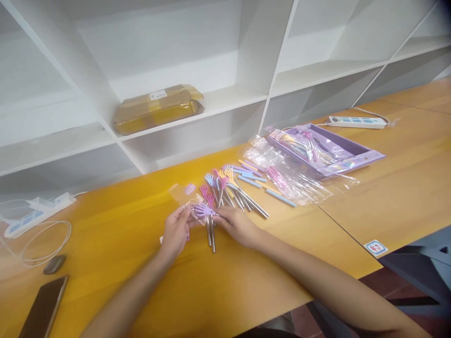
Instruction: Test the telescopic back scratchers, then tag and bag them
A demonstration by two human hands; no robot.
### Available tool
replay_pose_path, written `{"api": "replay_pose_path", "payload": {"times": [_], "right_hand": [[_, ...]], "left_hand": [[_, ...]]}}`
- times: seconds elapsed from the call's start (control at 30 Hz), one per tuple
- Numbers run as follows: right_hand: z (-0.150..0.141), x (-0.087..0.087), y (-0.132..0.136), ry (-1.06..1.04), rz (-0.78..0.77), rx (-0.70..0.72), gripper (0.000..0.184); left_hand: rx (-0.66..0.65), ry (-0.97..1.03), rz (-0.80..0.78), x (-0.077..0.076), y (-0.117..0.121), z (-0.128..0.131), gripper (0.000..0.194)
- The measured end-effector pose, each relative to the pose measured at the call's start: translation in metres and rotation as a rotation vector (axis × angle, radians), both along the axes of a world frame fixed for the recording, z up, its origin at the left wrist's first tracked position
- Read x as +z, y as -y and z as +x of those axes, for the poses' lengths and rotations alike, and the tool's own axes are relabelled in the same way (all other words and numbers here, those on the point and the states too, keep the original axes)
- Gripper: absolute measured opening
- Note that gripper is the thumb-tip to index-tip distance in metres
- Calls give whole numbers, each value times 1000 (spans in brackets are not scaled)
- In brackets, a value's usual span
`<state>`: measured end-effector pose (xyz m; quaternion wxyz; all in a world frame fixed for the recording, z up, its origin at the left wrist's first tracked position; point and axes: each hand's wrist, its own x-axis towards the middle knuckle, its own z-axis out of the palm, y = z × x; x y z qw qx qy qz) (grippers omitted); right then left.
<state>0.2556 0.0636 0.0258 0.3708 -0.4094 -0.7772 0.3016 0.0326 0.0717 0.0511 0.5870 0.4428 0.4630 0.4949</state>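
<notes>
A purple hand-shaped back scratcher head [204, 210] is between my two hands, above the wooden table. My right hand [239, 226] pinches it at its neck from the right. At its left side, my left hand [176, 230] grips a small clear plastic bag [198, 218] that lies around the purple fingers; how far the bag covers them I cannot tell. Beneath and beyond my hands lie several metal-stemmed back scratchers [252, 202] with pink, blue, yellow and purple heads. Loose pastel handle tubes [281, 198] rest to their right.
A purple box [366, 157] holds bagged pieces, with clear plastic bags [310, 190] before it. Power strips [359, 122] lie right and left, beside a white cable [66, 234]. A phone [44, 307] is at the lower left. A taped parcel [158, 110] sits on the shelf.
</notes>
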Motion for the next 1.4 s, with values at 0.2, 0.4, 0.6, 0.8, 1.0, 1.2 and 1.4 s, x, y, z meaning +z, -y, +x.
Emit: {"api": "replay_pose_path", "payload": {"times": [0.2,0.4,0.6,0.8,1.0,1.2,1.4], "right_hand": [[-1,2,1,-25,12,9,45],[1,-3,-2,-24,36,12,44],[3,-14,-6,13,51,27,28],[-1,-14,-2,53,26,23,21],[-5,-1,6,54,32,111,13],[-6,8,10,48,1,151,9],[-5,11,13,87,-39,193,29]], "left_hand": [[-103,41,-17,0,6,5,52],[-88,-88,22,-11,5,1,49],[-136,-146,44,-13,5,1,51],[-192,-123,47,-22,8,5,42],[-216,-148,25,-23,9,8,39],[-138,-252,49,-31,10,7,37],[-47,-250,81,-30,6,3,40]]}}
